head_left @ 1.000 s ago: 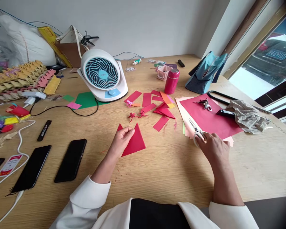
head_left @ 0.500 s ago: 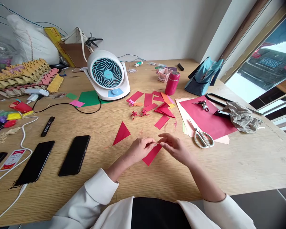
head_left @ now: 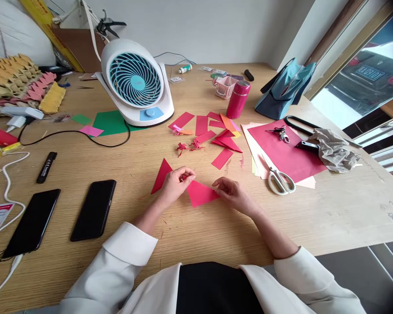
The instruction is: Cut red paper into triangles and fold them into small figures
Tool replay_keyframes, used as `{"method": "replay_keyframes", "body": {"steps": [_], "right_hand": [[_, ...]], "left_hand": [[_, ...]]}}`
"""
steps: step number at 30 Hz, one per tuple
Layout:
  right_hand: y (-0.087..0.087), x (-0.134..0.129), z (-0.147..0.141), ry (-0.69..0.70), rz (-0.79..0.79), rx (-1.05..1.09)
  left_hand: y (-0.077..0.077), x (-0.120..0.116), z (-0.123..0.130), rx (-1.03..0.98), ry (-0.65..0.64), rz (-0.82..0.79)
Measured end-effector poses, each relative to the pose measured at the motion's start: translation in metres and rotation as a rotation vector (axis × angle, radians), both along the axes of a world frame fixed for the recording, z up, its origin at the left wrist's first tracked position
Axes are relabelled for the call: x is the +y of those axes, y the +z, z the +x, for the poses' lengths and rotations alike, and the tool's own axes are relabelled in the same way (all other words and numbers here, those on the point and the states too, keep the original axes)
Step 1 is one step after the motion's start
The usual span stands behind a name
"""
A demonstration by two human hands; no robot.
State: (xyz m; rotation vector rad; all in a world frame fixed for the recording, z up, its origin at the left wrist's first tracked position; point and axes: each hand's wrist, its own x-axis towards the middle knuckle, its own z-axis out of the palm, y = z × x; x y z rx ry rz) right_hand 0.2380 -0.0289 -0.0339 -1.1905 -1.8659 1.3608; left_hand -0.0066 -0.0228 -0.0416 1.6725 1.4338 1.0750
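Observation:
Between my two hands is a piece of red paper [head_left: 201, 193], held just over the wooden table. My left hand [head_left: 177, 182] pinches its upper left corner, and my right hand [head_left: 232, 192] grips the right end between thumb and fingers. A red paper triangle [head_left: 161, 175] lies on the table, partly behind my left hand. Beyond the hands are loose red paper pieces [head_left: 222, 158] and small folded red paper figures [head_left: 181, 148].
White-handled scissors [head_left: 279, 180] rest by a large red sheet [head_left: 290, 152] on the right. A white fan [head_left: 136, 83], a pink bottle [head_left: 239, 99] and a teal bag [head_left: 284, 89] stand farther back. Two black phones [head_left: 93, 210] [head_left: 32, 223] and a black marker [head_left: 46, 167] lie left.
The red paper has turned and now stretches between both hands, its broad side showing. My left hand has moved left, away from the right hand. The camera view has shifted too.

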Motion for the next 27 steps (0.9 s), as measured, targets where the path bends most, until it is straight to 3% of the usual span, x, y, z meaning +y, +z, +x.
{"method": "replay_keyframes", "body": {"steps": [3, 6, 8, 11, 15, 22, 27], "right_hand": [[-0.006, -0.001, 0.000, -0.018, 0.009, -0.002], [-0.009, 0.001, 0.002, -0.068, -0.017, 0.041], [-0.010, 0.003, 0.002, -0.116, -0.056, 0.093], [-0.008, 0.005, 0.003, -0.170, -0.148, 0.168], [-0.001, 0.004, 0.003, -0.163, -0.231, 0.226], [0.003, 0.002, 0.004, -0.133, -0.207, 0.183], [0.006, -0.004, 0.006, -0.043, 0.055, -0.084]], "left_hand": [[-0.010, 0.004, -0.010, -0.021, 0.175, 0.034], [-0.005, -0.001, -0.014, 0.018, 0.309, 0.123], [0.004, -0.008, -0.010, 0.141, 0.231, 0.299], [0.014, -0.017, 0.002, 0.299, -0.047, 0.490], [0.013, -0.023, 0.015, 0.471, -0.267, 0.562], [0.007, -0.023, 0.020, 0.577, -0.314, 0.609], [0.004, -0.023, 0.020, 0.599, -0.347, 0.618]]}}
